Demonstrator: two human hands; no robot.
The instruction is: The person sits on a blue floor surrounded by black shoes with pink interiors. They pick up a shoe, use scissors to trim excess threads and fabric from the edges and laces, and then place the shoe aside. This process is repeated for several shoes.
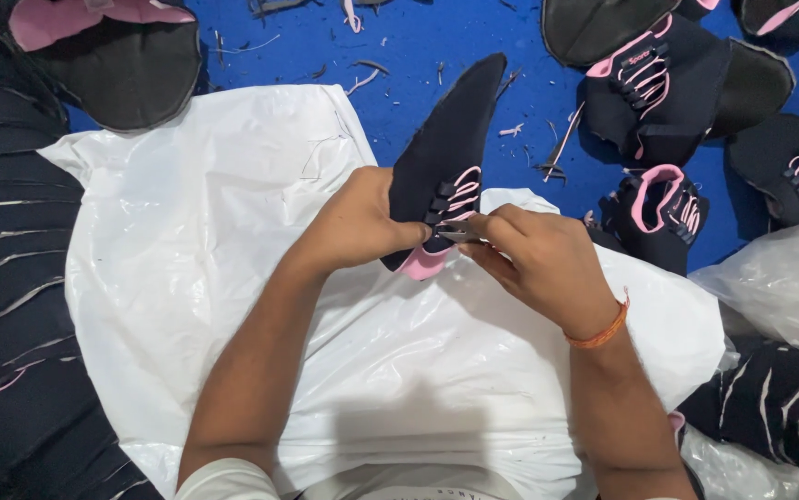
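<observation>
A black shoe upper (pixel 446 148) with pink lace loops and a pink collar is held over a white plastic sheet (pixel 232 241) on my lap. My left hand (pixel 353 222) grips its lower left side near the loops. My right hand (pixel 538 255) pinches a small metal cutter (pixel 458 231) whose tip touches the loops at the collar. An orange thread band circles my right wrist.
More black and pink shoe uppers (pixel 659 83) lie on the blue floor (pixel 418 46) at the upper right, another pile (pixel 112 56) at the upper left. Thread scraps litter the floor. Dark striped fabric (pixel 10 278) lies left, plastic bags (pixel 779 278) right.
</observation>
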